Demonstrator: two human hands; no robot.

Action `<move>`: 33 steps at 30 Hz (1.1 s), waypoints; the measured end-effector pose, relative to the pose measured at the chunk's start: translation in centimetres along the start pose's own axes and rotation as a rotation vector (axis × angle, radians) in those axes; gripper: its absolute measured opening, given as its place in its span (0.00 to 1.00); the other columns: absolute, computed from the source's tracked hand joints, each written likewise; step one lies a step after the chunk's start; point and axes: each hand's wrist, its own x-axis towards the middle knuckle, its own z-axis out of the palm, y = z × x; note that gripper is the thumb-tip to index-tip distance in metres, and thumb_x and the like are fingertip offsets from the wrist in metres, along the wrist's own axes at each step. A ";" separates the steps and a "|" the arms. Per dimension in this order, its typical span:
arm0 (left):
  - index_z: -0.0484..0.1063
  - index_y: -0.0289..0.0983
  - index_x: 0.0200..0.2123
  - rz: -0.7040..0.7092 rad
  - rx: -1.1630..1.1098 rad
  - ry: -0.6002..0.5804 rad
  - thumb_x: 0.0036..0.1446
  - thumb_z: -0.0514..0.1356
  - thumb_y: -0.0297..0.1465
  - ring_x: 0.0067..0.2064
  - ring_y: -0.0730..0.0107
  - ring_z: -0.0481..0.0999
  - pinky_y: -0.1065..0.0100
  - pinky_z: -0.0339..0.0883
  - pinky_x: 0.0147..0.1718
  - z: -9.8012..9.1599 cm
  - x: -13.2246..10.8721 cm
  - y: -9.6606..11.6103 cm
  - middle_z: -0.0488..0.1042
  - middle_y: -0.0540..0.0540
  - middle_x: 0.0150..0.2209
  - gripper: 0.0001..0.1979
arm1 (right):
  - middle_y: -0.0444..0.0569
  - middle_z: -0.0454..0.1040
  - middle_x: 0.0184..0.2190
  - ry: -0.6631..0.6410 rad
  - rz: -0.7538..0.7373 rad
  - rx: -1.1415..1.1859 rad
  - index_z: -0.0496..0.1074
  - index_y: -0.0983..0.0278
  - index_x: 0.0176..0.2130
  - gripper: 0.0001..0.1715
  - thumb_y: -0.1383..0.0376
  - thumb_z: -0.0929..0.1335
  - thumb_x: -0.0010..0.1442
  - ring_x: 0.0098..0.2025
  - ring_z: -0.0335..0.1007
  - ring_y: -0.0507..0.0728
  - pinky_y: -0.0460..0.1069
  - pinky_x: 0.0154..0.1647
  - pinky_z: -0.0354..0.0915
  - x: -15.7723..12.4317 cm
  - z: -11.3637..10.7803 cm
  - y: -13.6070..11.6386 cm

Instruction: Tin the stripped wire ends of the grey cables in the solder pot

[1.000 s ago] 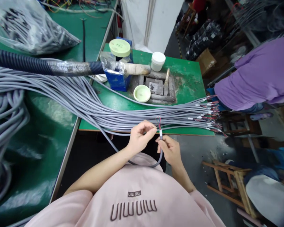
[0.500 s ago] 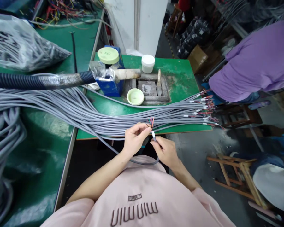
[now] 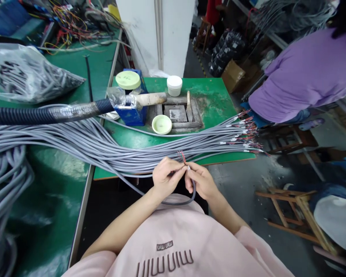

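Observation:
In front of my chest, my left hand [image 3: 167,175] pinches the thin coloured wires [image 3: 182,157] that stick up from the end of one grey cable [image 3: 193,192]. My right hand [image 3: 201,180] is closed around that same cable just below, by its white sleeve [image 3: 189,168], which the fingers partly cover. From there the cable loops down near my shirt and runs back left to the bundle. Just beyond my hands, a thick bundle of grey cables [image 3: 138,154] lies across the bench, its stripped ends [image 3: 249,132] fanned out at the right.
A green bench [image 3: 216,92] carries a solder pot [image 3: 175,114], a scraper [image 3: 189,104], a pale green lid [image 3: 162,124], a white jar [image 3: 174,85] and a blue box [image 3: 134,115]. A ribbed hose [image 3: 40,115] crosses from the left. A person in purple [image 3: 302,77] sits at right.
My right hand has moved up the cable, so it now meets my left fingertips and covers most of the white sleeve. Fewer wire colours show above the fingers. The whole view has shifted slightly.

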 end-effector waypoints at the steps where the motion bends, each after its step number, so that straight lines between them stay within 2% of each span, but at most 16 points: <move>1: 0.76 0.40 0.32 0.034 0.008 -0.026 0.53 0.65 0.27 0.26 0.75 0.72 0.70 0.66 0.29 0.1 -0.2 0.0 0.75 0.51 0.25 0.03 | 0.36 0.64 0.14 -0.008 0.009 0.086 0.71 0.65 0.48 0.29 0.49 0.69 0.54 0.12 0.56 0.47 0.43 0.13 0.54 0.2 -0.1 0.0; 3: 0.76 0.40 0.34 0.057 0.005 -0.067 0.53 0.65 0.27 0.24 0.76 0.71 0.72 0.65 0.27 0.4 -0.7 0.0 0.74 0.52 0.24 0.04 | 0.35 0.61 0.11 -0.011 0.005 0.178 0.73 0.66 0.46 0.30 0.48 0.71 0.51 0.11 0.52 0.46 0.42 0.12 0.52 0.6 -0.1 -0.2; 7: 0.76 0.39 0.32 0.003 -0.090 -0.075 0.52 0.65 0.26 0.21 0.78 0.68 0.74 0.62 0.23 1.0 -1.3 0.2 0.70 0.53 0.20 0.03 | 0.34 0.55 0.08 0.036 -0.030 0.200 0.78 0.66 0.32 0.19 0.52 0.74 0.47 0.10 0.48 0.45 0.42 0.12 0.51 0.9 0.3 -0.7; 10: 0.74 0.37 0.29 -0.218 -0.362 -0.091 0.54 0.64 0.27 0.21 0.77 0.71 0.74 0.65 0.22 1.6 -1.2 0.8 0.71 0.52 0.20 0.03 | 0.37 0.58 0.08 0.123 -0.087 0.176 0.78 0.64 0.26 0.19 0.50 0.75 0.44 0.12 0.54 0.48 0.44 0.14 0.56 0.9 0.3 -0.6; 13: 0.70 0.35 0.26 -0.468 -0.668 -0.076 0.54 0.65 0.30 0.21 0.74 0.74 0.71 0.68 0.22 2.0 -0.9 1.4 0.71 0.52 0.21 0.08 | 0.41 0.65 0.11 0.181 -0.178 0.084 0.79 0.62 0.26 0.19 0.49 0.75 0.43 0.15 0.62 0.51 0.47 0.16 0.61 0.7 -0.2 -0.4; 17: 0.71 0.36 0.25 -0.593 -0.756 -0.031 0.51 0.67 0.33 0.23 0.74 0.73 0.71 0.68 0.23 2.1 -0.8 1.2 0.71 0.52 0.21 0.09 | 0.47 0.76 0.24 0.225 -0.378 -0.178 0.80 0.60 0.33 0.12 0.56 0.73 0.51 0.23 0.71 0.54 0.49 0.22 0.68 0.0 -0.6 -1.0; 20: 0.74 0.37 0.26 -0.608 -0.701 0.005 0.51 0.68 0.32 0.25 0.75 0.72 0.73 0.66 0.25 1.9 -0.9 0.8 0.73 0.51 0.22 0.07 | 0.47 0.78 0.28 0.276 -0.535 -0.436 0.80 0.58 0.37 0.08 0.62 0.70 0.56 0.27 0.73 0.54 0.51 0.29 0.71 -0.3 -0.3 -1.9; 23: 0.76 0.38 0.26 -0.567 -0.651 0.048 0.50 0.68 0.32 0.25 0.76 0.72 0.74 0.65 0.24 1.3 -0.7 0.8 0.74 0.50 0.23 0.06 | 0.47 0.79 0.29 0.254 -0.629 -0.621 0.80 0.58 0.36 0.08 0.65 0.68 0.59 0.31 0.75 0.56 0.51 0.33 0.71 -0.3 0.1 -2.5; 28: 0.78 0.39 0.29 -0.447 -0.561 0.070 0.51 0.67 0.29 0.24 0.75 0.73 0.73 0.66 0.24 0.3 0.2 1.4 0.75 0.49 0.22 0.01 | 0.47 0.77 0.27 0.222 -0.578 -0.626 0.79 0.59 0.36 0.08 0.64 0.68 0.61 0.29 0.74 0.55 0.50 0.31 0.71 0.3 0.6 -2.6; 33: 0.78 0.38 0.28 -0.402 -0.414 0.031 0.52 0.66 0.29 0.24 0.77 0.69 0.73 0.64 0.25 -0.7 0.4 0.8 0.75 0.50 0.23 0.02 | 0.47 0.76 0.28 0.219 -0.552 -0.584 0.78 0.60 0.37 0.07 0.64 0.68 0.61 0.25 0.73 0.53 0.48 0.27 0.70 0.9 0.8 -2.8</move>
